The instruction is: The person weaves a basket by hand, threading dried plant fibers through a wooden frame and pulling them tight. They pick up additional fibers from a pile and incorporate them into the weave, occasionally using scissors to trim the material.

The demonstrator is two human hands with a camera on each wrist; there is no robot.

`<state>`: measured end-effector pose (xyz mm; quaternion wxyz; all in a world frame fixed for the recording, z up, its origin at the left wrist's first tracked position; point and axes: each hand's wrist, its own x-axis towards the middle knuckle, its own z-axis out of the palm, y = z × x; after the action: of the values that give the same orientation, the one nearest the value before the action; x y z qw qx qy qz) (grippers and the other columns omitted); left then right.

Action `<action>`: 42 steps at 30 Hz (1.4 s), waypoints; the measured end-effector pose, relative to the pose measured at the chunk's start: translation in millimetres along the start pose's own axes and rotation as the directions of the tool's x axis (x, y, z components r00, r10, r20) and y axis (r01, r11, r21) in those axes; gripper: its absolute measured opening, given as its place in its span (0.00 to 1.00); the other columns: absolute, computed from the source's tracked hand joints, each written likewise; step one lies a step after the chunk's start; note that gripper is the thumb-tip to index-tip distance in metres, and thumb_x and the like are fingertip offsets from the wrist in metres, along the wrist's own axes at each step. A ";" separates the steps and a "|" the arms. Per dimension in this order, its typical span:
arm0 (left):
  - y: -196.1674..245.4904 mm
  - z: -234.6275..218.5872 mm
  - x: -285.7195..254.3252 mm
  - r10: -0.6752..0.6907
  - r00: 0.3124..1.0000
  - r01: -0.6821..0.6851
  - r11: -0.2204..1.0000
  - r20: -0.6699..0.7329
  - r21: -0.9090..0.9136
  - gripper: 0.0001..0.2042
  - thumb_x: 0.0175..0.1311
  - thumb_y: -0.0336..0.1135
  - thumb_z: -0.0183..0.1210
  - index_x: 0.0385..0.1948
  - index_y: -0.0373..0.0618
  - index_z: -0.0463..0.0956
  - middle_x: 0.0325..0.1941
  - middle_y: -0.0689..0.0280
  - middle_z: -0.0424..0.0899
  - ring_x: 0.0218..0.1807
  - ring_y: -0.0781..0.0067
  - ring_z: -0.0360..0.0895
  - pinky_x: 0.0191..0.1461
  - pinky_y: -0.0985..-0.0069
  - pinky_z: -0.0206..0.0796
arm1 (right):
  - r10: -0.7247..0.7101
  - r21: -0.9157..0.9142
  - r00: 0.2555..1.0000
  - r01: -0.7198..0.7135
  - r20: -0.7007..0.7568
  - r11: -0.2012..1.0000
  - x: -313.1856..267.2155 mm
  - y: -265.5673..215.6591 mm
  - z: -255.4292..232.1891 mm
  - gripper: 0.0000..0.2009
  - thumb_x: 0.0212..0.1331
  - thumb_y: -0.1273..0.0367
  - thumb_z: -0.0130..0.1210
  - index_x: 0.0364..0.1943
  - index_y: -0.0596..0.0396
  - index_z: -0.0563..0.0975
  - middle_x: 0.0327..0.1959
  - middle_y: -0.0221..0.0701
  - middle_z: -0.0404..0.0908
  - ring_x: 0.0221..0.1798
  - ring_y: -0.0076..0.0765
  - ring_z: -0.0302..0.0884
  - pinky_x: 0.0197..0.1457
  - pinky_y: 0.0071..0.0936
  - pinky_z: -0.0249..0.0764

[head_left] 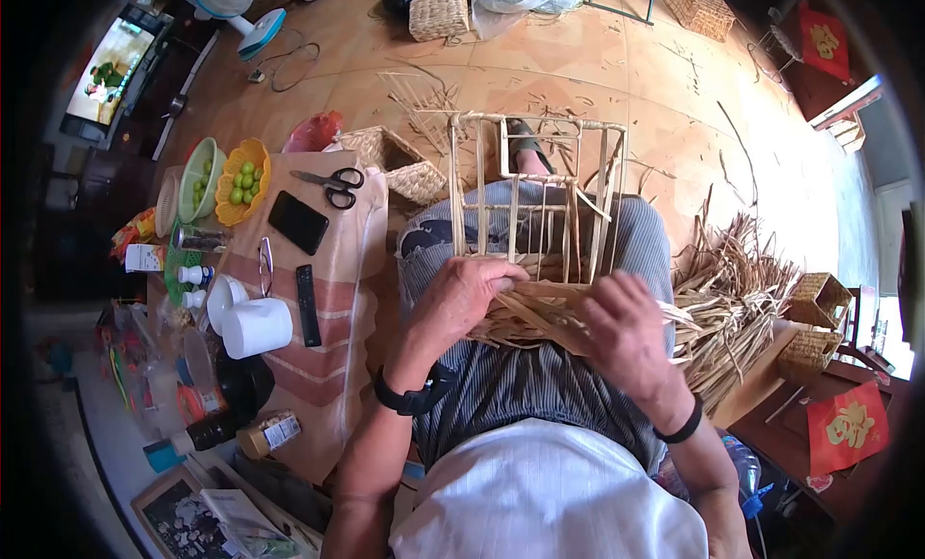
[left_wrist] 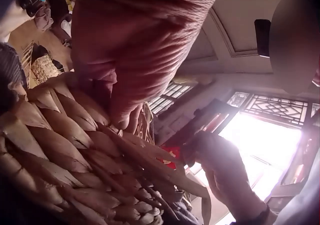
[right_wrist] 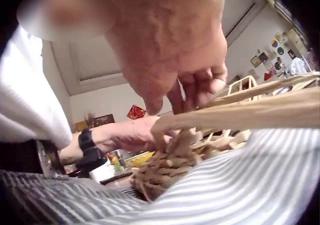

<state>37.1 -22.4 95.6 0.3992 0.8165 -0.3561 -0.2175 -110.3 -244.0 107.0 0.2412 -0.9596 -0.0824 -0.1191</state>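
A half-woven basket (head_left: 520, 330) of flat dried plant strands rests on the person's lap, with an upright openwork frame (head_left: 540, 123) rising from it. The left hand (head_left: 470, 294) pinches a strand at the woven edge; in the left wrist view the left hand's (left_wrist: 135, 50) thumb and fingertips press down at the braided weave (left_wrist: 70, 145). A loose flat strand (right_wrist: 250, 110) runs out to the right, under the right hand (right_wrist: 175, 50). Blurred in the head view, the right hand (head_left: 624, 332) hovers over the strands, its fingers loosely bent and the thumb apart from them.
Loose dried strands (head_left: 737, 308) lie heaped on the right. On the left, a cloth-covered table (head_left: 332, 419) bears scissors (head_left: 337, 185), a phone (head_left: 299, 222), a remote (head_left: 307, 305), a white mug (head_left: 257, 328) and a yellow fruit bowl (head_left: 228, 212). A woven basket (head_left: 416, 178) stands beyond it.
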 end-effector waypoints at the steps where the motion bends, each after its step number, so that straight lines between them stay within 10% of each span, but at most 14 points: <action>1: 0.8 -0.8 0.6 -0.013 1.000 0.013 1.000 -0.007 -0.001 0.09 0.72 0.29 0.65 0.49 0.43 0.89 0.46 0.51 0.92 0.49 0.49 0.91 0.54 0.64 0.81 | 0.033 -0.021 0.999 -0.032 0.038 0.999 3.2 -9.9 9.7 0.15 0.61 0.61 0.71 0.43 0.56 0.81 0.42 0.38 0.75 0.47 0.48 0.75 0.48 0.43 0.73; 7: 1.4 -0.4 -1.5 -0.050 0.999 0.049 0.999 -0.015 -0.015 0.09 0.71 0.29 0.66 0.49 0.45 0.90 0.48 0.50 0.92 0.51 0.50 0.91 0.55 0.63 0.81 | 0.012 -0.039 0.992 -0.007 0.125 0.999 0.6 -24.7 22.4 0.11 0.61 0.70 0.63 0.43 0.59 0.76 0.41 0.41 0.72 0.48 0.51 0.75 0.52 0.46 0.75; 10: 1.3 -1.2 -1.1 -0.052 0.999 0.052 0.998 -0.011 -0.029 0.10 0.71 0.29 0.66 0.50 0.45 0.90 0.49 0.49 0.92 0.52 0.50 0.91 0.56 0.63 0.81 | 0.100 0.092 0.966 -0.125 0.239 0.988 -8.8 -31.4 29.7 0.10 0.71 0.73 0.56 0.51 0.62 0.72 0.37 0.45 0.75 0.36 0.55 0.83 0.36 0.50 0.80; 16: 4.8 -6.0 0.1 -0.072 0.997 0.073 0.997 0.031 -0.035 0.10 0.70 0.26 0.64 0.50 0.44 0.90 0.49 0.50 0.92 0.53 0.50 0.91 0.56 0.64 0.82 | 0.134 0.182 0.915 -0.216 0.380 0.959 -24.3 -44.4 2.0 0.17 0.67 0.72 0.65 0.53 0.55 0.70 0.36 0.45 0.85 0.35 0.63 0.86 0.33 0.52 0.79; 19: 0.8 -3.7 -1.7 -0.058 0.998 0.058 0.997 0.021 -0.042 0.11 0.70 0.25 0.63 0.49 0.44 0.90 0.49 0.50 0.92 0.52 0.49 0.91 0.56 0.63 0.82 | 0.134 0.157 0.902 -0.214 0.410 0.964 -21.9 -51.7 -30.3 0.14 0.66 0.70 0.67 0.51 0.52 0.76 0.32 0.40 0.85 0.32 0.51 0.87 0.30 0.44 0.80; 22: -6.7 -1.6 -1.7 0.026 0.999 -0.026 1.000 0.040 -0.007 0.12 0.70 0.23 0.62 0.51 0.44 0.89 0.50 0.49 0.92 0.53 0.48 0.90 0.57 0.62 0.82 | 0.130 0.027 0.967 -0.139 0.220 0.990 -6.0 -22.3 -61.0 0.04 0.67 0.70 0.67 0.38 0.50 0.82 0.30 0.30 0.83 0.27 0.36 0.84 0.27 0.35 0.79; 29: -5.2 -2.2 -3.1 0.045 0.993 -0.050 0.998 0.109 0.047 0.14 0.70 0.38 0.67 0.50 0.39 0.86 0.50 0.47 0.89 0.53 0.43 0.88 0.55 0.59 0.80 | 0.070 -0.236 0.994 -0.087 -0.080 0.968 48.8 34.4 -60.1 0.10 0.62 0.64 0.69 0.34 0.52 0.79 0.34 0.34 0.76 0.34 0.45 0.80 0.34 0.43 0.74; 42: -13.0 25.9 -7.6 0.082 0.991 -0.064 0.985 -0.105 0.159 0.17 0.62 0.41 0.74 0.43 0.41 0.81 0.36 0.49 0.87 0.43 0.41 0.87 0.46 0.53 0.78 | 0.143 -0.209 0.970 -0.184 -0.196 0.960 59.6 67.9 -7.5 0.09 0.57 0.69 0.69 0.38 0.54 0.80 0.37 0.38 0.78 0.44 0.51 0.77 0.48 0.46 0.71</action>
<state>20.9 -24.0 70.5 0.3614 0.8422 -0.3788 -0.1284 -40.0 -300.6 99.4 0.1459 -0.9697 0.0335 -0.1932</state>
